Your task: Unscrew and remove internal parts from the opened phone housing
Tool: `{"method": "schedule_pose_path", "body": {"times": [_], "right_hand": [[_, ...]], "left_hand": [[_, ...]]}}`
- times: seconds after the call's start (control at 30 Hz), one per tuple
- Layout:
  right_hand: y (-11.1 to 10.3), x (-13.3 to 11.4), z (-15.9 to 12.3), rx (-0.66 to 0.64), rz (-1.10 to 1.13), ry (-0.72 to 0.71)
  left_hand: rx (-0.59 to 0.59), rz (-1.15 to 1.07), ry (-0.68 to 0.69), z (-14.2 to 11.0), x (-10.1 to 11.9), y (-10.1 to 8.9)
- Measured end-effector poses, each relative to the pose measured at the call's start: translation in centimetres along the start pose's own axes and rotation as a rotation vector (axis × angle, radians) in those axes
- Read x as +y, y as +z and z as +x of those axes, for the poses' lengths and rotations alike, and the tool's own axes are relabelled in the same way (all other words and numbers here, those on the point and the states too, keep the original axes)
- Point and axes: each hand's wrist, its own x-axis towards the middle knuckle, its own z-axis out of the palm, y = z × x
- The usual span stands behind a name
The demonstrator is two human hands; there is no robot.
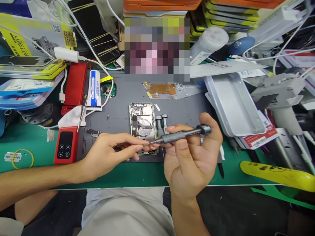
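Note:
My right hand [192,157] is wrapped around a dark grey precision screwdriver [177,135], its thin bit pointing left and its cap by my raised index finger. The thumb and index finger of my left hand [110,150] are pinched together right at the bit's tip; whatever lies between them is too small to make out. Below the fingers lies an opened smartphone [144,121], its circuit board and round coil exposed, its lower end partly hidden by my hands. More dark screwdrivers [161,122] stand or lie just right of the phone.
A dark grey mat [115,118] covers the middle of the green bench. A red device with buttons [66,146], a white-blue tube [94,90] and tweezers [82,113] are at left. An orange flex cable [162,90] lies behind; a white tray [236,105] and yellow object [275,175] are right.

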Motion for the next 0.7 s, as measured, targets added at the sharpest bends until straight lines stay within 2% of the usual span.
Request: {"method": "schedule_pose_path", "body": {"times": [0.7], "right_hand": [[-0.29,-0.31,0.13,-0.042,0.040,0.036]], "left_hand": [[-0.020,-0.038,-0.012,0.01,0.06,0.02]]}}
